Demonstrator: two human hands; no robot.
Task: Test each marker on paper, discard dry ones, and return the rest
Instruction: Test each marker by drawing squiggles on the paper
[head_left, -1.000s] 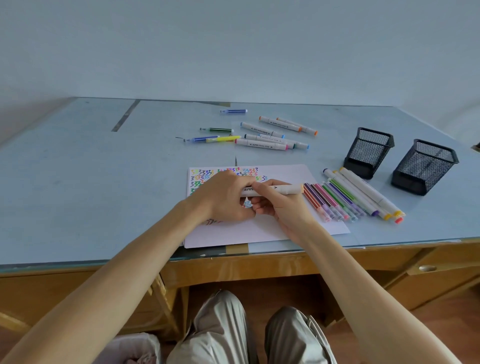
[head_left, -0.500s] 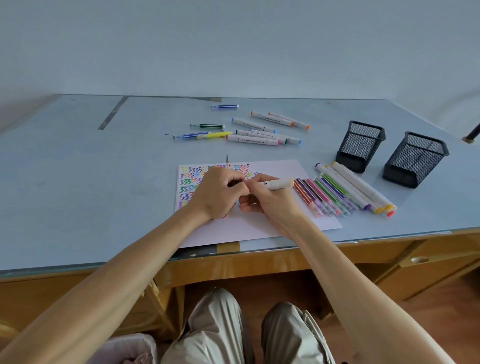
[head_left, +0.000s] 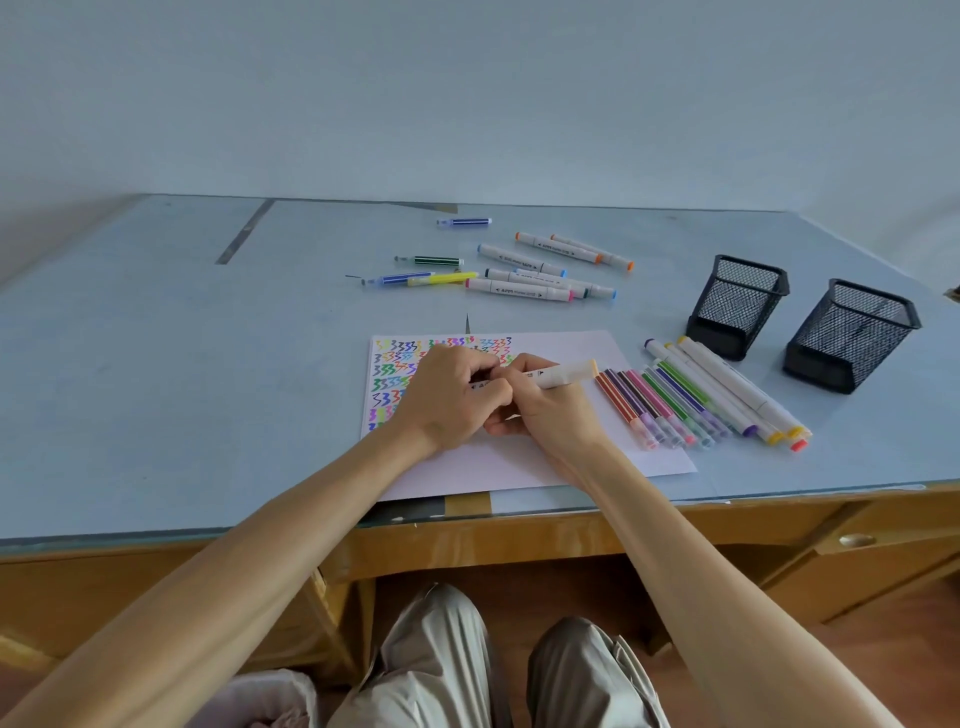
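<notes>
I see both hands meeting over the paper (head_left: 524, 457) in the middle of the frame. My right hand (head_left: 550, 415) has its fingers curled and clamped on a white marker (head_left: 563, 375), whose pale cap end points right and slightly up, clear of the hand. My left hand (head_left: 452, 400) sits just left of it, touching the right; its fingers are curled tight at the marker's other end, where a bit of printed barrel shows between them. Whether they pinch a cap or the barrel itself I cannot tell.

The paper lies flat on the bench (head_left: 156, 389), near its front edge. Its upper left part is covered with rows of coloured zigzags (head_left: 395, 371); the lower part is bare.

Just right of the hands, a row of thin markers (head_left: 660, 410) lies side by side, slanting down to the right, partly on the paper's right edge. Touching that row on its right are a few thicker white markers (head_left: 737, 395) at the same slant, with yellow, purple and red caps at their lower ends.

Further right, two black mesh cups (head_left: 737, 306) (head_left: 852, 335) stand upright, near each other but apart.

Above the paper, toward the upper centre, a loose group of white markers (head_left: 540, 275) lies scattered, some overlapping. Left of them lie thin ones: a yellow pen (head_left: 441, 279), a blue pen (head_left: 405, 279) touching it, a green pen (head_left: 436, 261), and another blue one (head_left: 465, 222) farthest back.
</notes>
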